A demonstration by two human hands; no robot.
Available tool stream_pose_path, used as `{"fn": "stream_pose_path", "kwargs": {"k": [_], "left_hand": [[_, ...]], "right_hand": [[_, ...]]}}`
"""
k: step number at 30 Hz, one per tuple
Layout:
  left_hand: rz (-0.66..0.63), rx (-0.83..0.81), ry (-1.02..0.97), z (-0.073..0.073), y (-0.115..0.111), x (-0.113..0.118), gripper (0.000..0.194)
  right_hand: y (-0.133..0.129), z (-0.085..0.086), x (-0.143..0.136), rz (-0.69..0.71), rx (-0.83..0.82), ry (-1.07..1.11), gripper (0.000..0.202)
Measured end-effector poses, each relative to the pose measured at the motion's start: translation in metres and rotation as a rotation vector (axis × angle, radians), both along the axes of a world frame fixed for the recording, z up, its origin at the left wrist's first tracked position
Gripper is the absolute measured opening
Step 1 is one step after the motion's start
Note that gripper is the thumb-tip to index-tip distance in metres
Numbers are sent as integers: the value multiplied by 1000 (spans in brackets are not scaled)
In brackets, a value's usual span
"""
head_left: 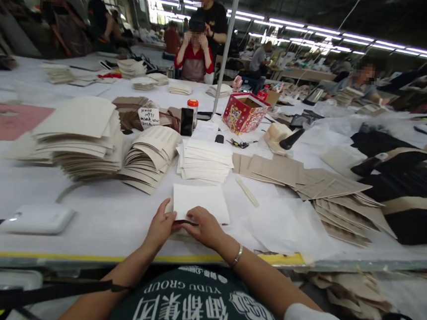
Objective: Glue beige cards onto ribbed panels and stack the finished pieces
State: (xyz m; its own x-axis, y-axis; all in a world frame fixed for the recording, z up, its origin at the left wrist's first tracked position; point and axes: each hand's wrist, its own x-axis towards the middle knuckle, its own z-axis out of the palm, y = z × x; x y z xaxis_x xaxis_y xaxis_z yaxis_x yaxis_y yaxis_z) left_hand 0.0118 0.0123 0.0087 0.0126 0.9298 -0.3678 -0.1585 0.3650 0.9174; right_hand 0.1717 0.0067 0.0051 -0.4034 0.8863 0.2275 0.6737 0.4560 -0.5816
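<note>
A white rectangular panel (201, 202) lies in front of me near the table's front edge. My left hand (159, 229) grips its near left corner, thumb raised along the side. My right hand (206, 227) has its fingers curled over the near edge. Between the two hands shows a thin dark edge; I cannot make out what it belongs to. Just behind the panel is a stack of similar white panels (205, 162). To its left stand a fanned stack of cream panels (150, 157) and a taller cream pile (77, 135).
Brown-grey panels (330, 195) spread out at the right, beside black fabric pieces (412, 197). A red patterned box (243, 114), a phone (186, 121) and a metal pole (228, 46) stand farther back. A white device (38, 218) lies at left. Several people work beyond the table.
</note>
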Motion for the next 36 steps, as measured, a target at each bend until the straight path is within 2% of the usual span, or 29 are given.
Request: {"fn": "stream_pose_path", "kwargs": {"k": [4, 9, 12, 16, 19, 22, 27, 30, 36], "left_hand": [[-59, -19, -3, -8, -14, -7, 29], [-141, -62, -32, -17, -18, -18, 31], [-236, -47, 37, -12, -22, -23, 30], [-358, 103, 189, 1, -28, -23, 31], [-368, 176, 294, 3, -27, -21, 35], [-365, 241, 408, -2, -23, -21, 37], [-376, 332, 547, -9, -14, -21, 36], [-389, 306, 522, -7, -10, -18, 37], [-364, 173, 333, 4, -8, -13, 37]], "right_hand": [[-5, 7, -25, -25, -30, -6, 7], [0, -1, -39, -84, -289, 84, 12], [4, -2, -38, -98, -407, 157, 13], [5, 1, -36, -112, -454, 186, 13], [6, 1, -36, -130, -460, 228, 16], [8, 2, -37, -167, -492, 290, 16], [11, 6, -33, -206, -662, 470, 15], [14, 5, -31, -242, -725, 526, 14], [17, 2, -29, -276, -706, 573, 12]]}}
